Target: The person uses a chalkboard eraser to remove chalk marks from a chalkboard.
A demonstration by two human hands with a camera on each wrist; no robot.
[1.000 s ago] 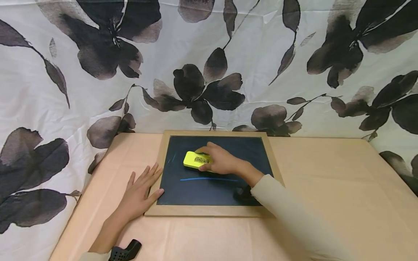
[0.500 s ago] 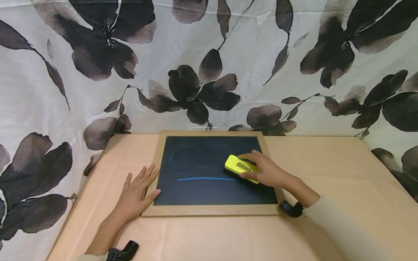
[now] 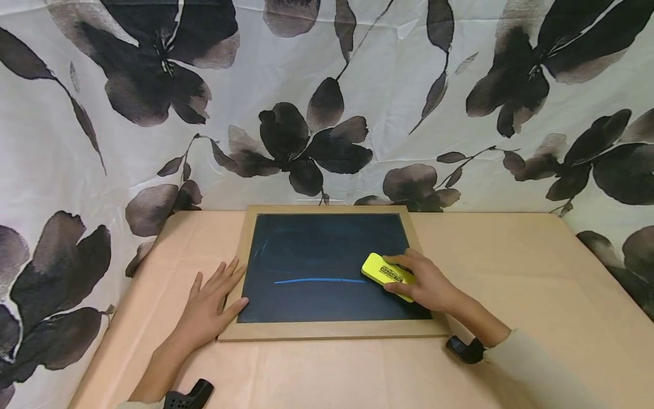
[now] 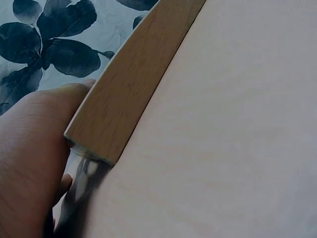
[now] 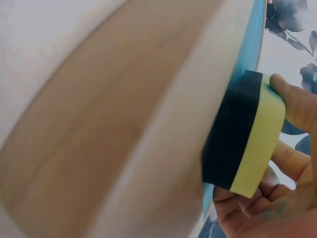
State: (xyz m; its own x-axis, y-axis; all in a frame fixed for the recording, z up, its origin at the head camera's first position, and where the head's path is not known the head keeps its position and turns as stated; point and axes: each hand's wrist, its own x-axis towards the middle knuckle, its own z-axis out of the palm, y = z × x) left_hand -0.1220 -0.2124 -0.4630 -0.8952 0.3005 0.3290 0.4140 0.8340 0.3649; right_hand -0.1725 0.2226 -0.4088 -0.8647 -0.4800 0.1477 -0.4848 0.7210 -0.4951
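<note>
A wood-framed chalkboard (image 3: 317, 244) lies on the table, with a blue line (image 3: 319, 280) across its lower middle and faint streaks at its left. My right hand (image 3: 426, 281) grips a yellow board eraser (image 3: 388, 276) between thumb and fingers over the board's right part. In the right wrist view the eraser's black pad (image 5: 233, 129) faces the board. My left hand (image 3: 209, 309) rests with spread, straight fingers on the left side of the frame (image 3: 332, 329). The left wrist view shows that hand (image 4: 34, 148) along the frame's wooden edge (image 4: 124, 84).
The light wood table (image 3: 511, 267) extends to both sides of the board. Behind it hangs a white cloth (image 3: 398, 74) with dark flowers. Black wrist cameras sit on the left wrist (image 3: 190, 396) and right wrist (image 3: 466, 349).
My right hand has carried the eraser from the board's left middle to its right, then slightly lower. The left hand has stayed on the frame. The blue line still shows.
</note>
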